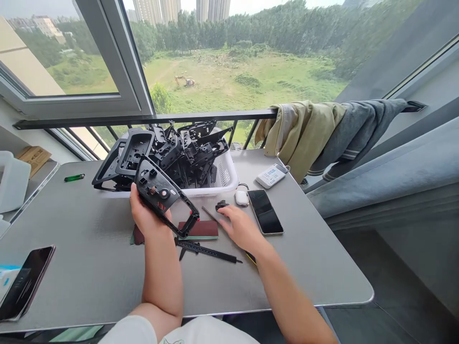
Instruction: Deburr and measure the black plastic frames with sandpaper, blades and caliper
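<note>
My left hand is closed round the lower edge of a black plastic frame part and holds it tilted above the grey table. My right hand lies on the table with its fingers reaching a thin dark tool and a small black piece; whether it grips them is unclear. Under the held part lie a dark red sanding block and a black caliper.
A white basket heaped with black plastic parts stands at the back. A phone, a white earbud case and a white device lie right of it. Another phone lies front left, a green lighter back left. Jackets hang on the rail.
</note>
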The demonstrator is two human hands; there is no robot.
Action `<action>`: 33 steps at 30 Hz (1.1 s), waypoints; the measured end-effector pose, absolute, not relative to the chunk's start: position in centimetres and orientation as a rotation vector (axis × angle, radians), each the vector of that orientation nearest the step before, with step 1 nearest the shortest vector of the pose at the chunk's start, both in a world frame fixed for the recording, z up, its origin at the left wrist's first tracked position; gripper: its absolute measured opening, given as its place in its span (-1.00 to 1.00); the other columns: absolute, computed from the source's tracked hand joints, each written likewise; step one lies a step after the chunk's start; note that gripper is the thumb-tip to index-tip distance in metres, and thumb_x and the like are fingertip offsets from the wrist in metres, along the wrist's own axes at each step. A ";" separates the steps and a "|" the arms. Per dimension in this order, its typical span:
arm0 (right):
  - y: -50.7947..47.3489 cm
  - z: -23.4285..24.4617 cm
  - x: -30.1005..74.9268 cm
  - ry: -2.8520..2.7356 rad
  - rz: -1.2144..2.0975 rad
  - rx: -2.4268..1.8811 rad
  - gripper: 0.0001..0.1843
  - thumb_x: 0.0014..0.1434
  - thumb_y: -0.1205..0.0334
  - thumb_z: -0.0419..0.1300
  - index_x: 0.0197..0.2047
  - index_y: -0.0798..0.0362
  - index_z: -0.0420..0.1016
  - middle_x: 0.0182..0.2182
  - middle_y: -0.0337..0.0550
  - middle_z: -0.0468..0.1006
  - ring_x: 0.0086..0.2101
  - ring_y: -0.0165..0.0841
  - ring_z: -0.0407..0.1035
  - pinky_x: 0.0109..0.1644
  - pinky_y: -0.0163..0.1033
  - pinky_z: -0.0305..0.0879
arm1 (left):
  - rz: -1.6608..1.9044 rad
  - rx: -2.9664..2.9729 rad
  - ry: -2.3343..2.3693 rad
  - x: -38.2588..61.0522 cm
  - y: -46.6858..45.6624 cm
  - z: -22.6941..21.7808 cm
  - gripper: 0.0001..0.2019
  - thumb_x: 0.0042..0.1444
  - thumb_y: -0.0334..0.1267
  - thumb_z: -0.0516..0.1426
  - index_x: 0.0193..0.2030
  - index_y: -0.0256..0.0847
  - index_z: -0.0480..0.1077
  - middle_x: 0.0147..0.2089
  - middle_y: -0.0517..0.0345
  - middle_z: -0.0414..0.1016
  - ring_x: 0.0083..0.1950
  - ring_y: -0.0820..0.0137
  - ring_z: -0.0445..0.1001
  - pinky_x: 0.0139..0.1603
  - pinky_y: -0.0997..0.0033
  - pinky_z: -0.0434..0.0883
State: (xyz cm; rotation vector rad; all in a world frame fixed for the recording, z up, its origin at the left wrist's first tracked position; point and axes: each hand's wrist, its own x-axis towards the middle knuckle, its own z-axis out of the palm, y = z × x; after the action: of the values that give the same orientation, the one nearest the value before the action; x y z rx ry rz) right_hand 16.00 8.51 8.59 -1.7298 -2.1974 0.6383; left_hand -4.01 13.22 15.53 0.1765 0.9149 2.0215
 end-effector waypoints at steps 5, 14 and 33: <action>3.5 6.1 12.7 -2.514 0.827 -1.616 -0.67 0.17 0.40 0.20 0.03 0.13 0.45 -0.08 0.06 0.54 -0.08 -0.09 0.43 -0.03 -0.05 0.36 | 2.009 0.075 0.872 -3.9 13.0 16.3 -0.75 0.22 -0.14 0.06 -0.38 -0.17 0.48 -0.45 0.28 0.51 -0.45 0.55 0.48 -0.33 0.58 0.43; 3.0 4.4 11.4 -2.390 0.962 -1.717 -0.70 0.15 0.49 0.05 -0.08 0.19 0.50 -0.12 0.15 0.50 -0.16 -0.09 0.42 -0.09 -0.06 0.30 | 2.002 0.164 0.862 -4.2 12.4 16.3 -0.78 0.17 -0.10 0.11 -0.38 -0.15 0.46 -0.44 0.29 0.50 -0.46 0.54 0.47 -0.34 0.57 0.42; 7.0 8.1 14.6 -1.502 1.508 -1.274 -0.25 0.20 -0.35 0.00 0.14 0.10 0.44 -0.61 -0.37 0.19 -0.53 -0.43 0.09 -0.43 -0.30 0.06 | 1.874 0.077 0.756 -5.4 12.3 17.6 -0.71 0.27 -0.22 0.01 -0.44 -0.24 0.41 -0.55 0.30 0.49 -0.53 0.58 0.44 -0.42 0.60 0.37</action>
State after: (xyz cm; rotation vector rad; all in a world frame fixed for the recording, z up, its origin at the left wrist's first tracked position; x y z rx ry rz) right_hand 14.64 7.03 8.09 -1.2736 -1.5020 1.5080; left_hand -5.36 12.33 17.62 0.0774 0.7564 1.8740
